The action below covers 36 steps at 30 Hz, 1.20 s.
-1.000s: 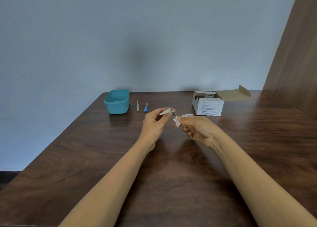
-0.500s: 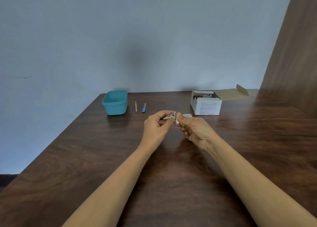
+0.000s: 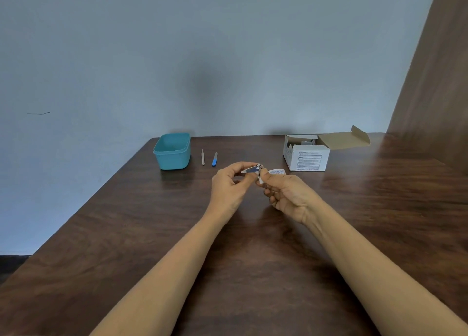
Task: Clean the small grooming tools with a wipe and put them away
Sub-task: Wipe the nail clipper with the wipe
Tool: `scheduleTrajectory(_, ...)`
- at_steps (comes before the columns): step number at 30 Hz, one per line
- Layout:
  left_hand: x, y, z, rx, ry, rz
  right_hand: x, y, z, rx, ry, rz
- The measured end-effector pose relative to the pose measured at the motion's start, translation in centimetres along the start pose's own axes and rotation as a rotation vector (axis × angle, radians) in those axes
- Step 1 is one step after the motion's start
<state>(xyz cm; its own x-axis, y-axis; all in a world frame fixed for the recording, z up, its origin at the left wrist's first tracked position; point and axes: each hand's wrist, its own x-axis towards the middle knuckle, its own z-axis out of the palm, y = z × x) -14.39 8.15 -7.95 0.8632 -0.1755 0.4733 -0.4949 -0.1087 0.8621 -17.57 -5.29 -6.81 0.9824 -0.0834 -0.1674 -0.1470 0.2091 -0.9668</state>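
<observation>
My left hand (image 3: 229, 183) pinches a small metal nail clipper (image 3: 251, 169) above the middle of the table. Against the clipper's right end my right hand (image 3: 286, 193) presses a small white wipe (image 3: 260, 179). A torn wipe sachet (image 3: 277, 172) lies on the table just behind my right hand. Farther back on the left, metal tweezers (image 3: 202, 156) and a blue-handled nail file (image 3: 214, 159) lie side by side. To their left stands an open teal plastic tub (image 3: 172, 151), with nothing visible inside it.
The dark wooden table (image 3: 253, 259) ends at a blue-grey wall. An open white cardboard box of wipes (image 3: 307, 152) stands at the back right, its flap folded out to the right. A wooden panel (image 3: 435, 94) rises along the right edge.
The clipper tilted from pointing up-left to lying nearly level. My right hand with the wipe moved in closer against the clipper's end. Both hands dropped slightly.
</observation>
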Motion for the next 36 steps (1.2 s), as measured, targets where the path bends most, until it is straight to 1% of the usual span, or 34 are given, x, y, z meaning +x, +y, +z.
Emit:
scheduleTrajectory(2,-0.1,-0.1,0.1,0.012,-0.002,0.011,-0.1,0.1,0.1,0.030,0.024,-0.004)
scheduleTrajectory(5,-0.3,-0.1,0.2,0.004,-0.012,0.024,-0.3,0.5,0.3,0.062,0.066,-0.058)
scheduleTrajectory(9,-0.2,0.0,0.2,-0.006,-0.012,0.023,-0.2,0.9,0.5,-0.016,0.130,-0.158)
scheduleTrajectory(11,-0.1,-0.2,0.2,0.005,-0.016,0.024,-0.1,0.9,0.5,-0.051,0.147,-0.179)
scheduleTrajectory(19,0.1,-0.2,-0.1,-0.072,-0.029,-0.050,0.0,0.2,0.3,-0.088,0.015,-0.064)
scheduleTrajectory(23,0.2,-0.2,-0.2,-0.158,-0.022,-0.083,-0.1,-0.2,0.0,-0.173,-0.012,-0.054)
scheduleTrajectory(27,0.2,0.0,-0.2,-0.213,-0.021,-0.132,0.0,-0.3,-0.3,-0.261,-0.009,-0.120)
scheduleTrajectory(30,0.1,0.1,0.0,-0.288,0.006,-0.230,-0.3,-0.3,0.0,-0.299,0.042,-0.209)
scheduleTrajectory(33,-0.1,0.1,0.3,-0.354,-0.005,-0.323,-0.4,-0.1,0.3,-0.245,0.085,-0.285)
scheduleTrajectory(36,-0.3,-0.1,0.7,-0.331,-0.047,-0.332,-0.3,-0.1,0.2,-0.204,0.137,-0.300)
